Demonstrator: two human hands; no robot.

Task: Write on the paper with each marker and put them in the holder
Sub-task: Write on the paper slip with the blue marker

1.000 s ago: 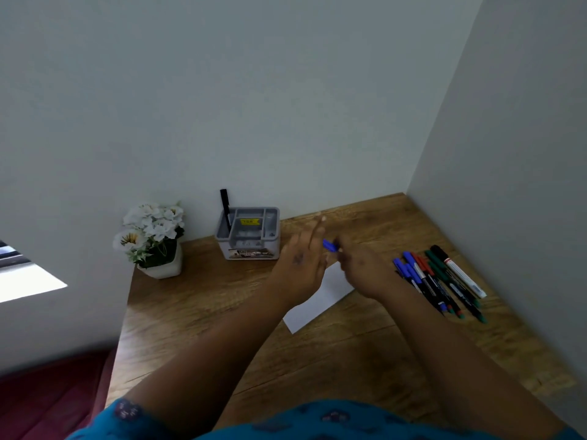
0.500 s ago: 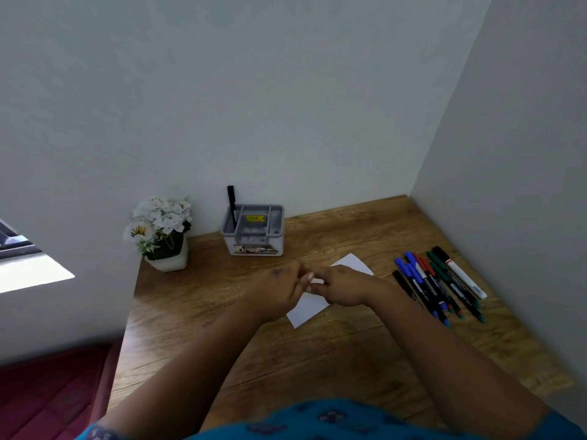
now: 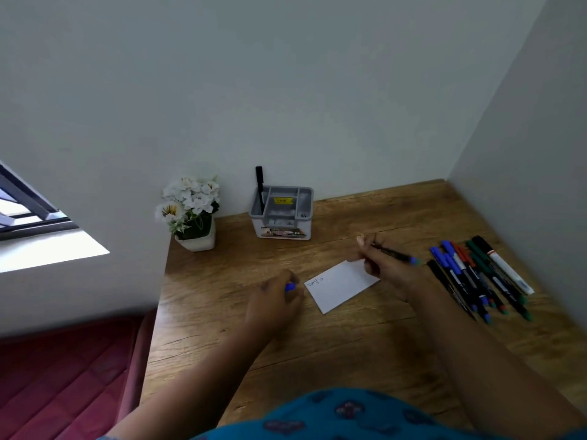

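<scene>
One black marker (image 3: 259,188) already stands in the holder (image 3: 281,214) at upper centre. The paper (image 3: 341,285) at mid-frame carries one short scribble. The right hand (image 3: 386,265) grips an uncapped blue marker (image 3: 394,254) over it; the left hand (image 3: 276,300) pinches its cap (image 3: 289,287). Roughly ten markers (image 3: 479,277) wait at right on the counter (image 3: 349,350), so it looks barely begun
</scene>
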